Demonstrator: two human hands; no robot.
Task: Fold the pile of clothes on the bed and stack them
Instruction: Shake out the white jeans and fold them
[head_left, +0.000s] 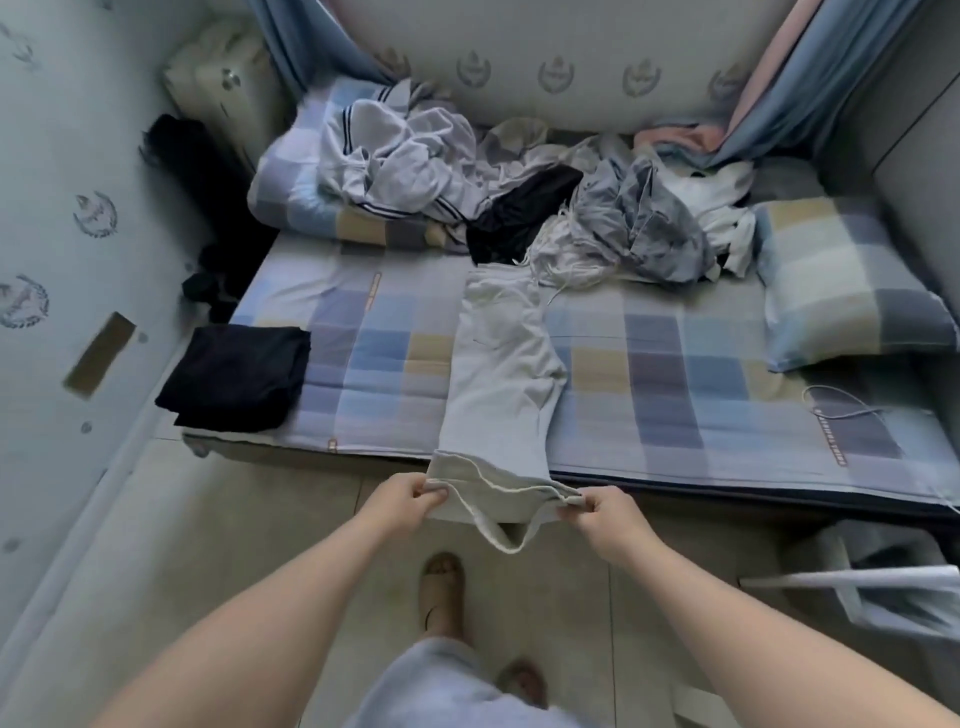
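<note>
Both hands are on the light grey jersey sweatpants (498, 374). They lie lengthwise on the blue-and-beige checked bed (675, 364) with the legs doubled together. The cuffs reach the unfolded pile of grey, white and black clothes (467, 171) at the far side, and the waistband overhangs the near edge.

The left hand (410, 501) pinches the waistband's left corner and the right hand (608, 512) pinches its right corner. The hands are apart, and the band is pulled roughly taut between them. A white drawstring loop (506, 540) dangles under the band.

Handling, my read:
- The fabric is soft and light with no stiffness, so it sags wherever it's unsupported. Two-corner pinches are the right grip; a single-point hold would bunch it.
- The knit isn't slippery and grips the sheet, so dragging it will wrinkle the legs. Better to lift and lay over.
- It isn't fragile, so a firm pull is fine.
- The crotch bulge sticks out on the right side mid-length. Tuck it in, or the fold edge won't be straight.
- The drawstring could get trapped or hang out of the fold. Tuck it inside first.
- Next grab: keep the waistband corners and carry them toward the cuffs to halve the length.

A folded black cloth square (239, 376) sits on the bed's near-left corner, well apart from the sweatpants. It's the likely base of the stack.
</note>
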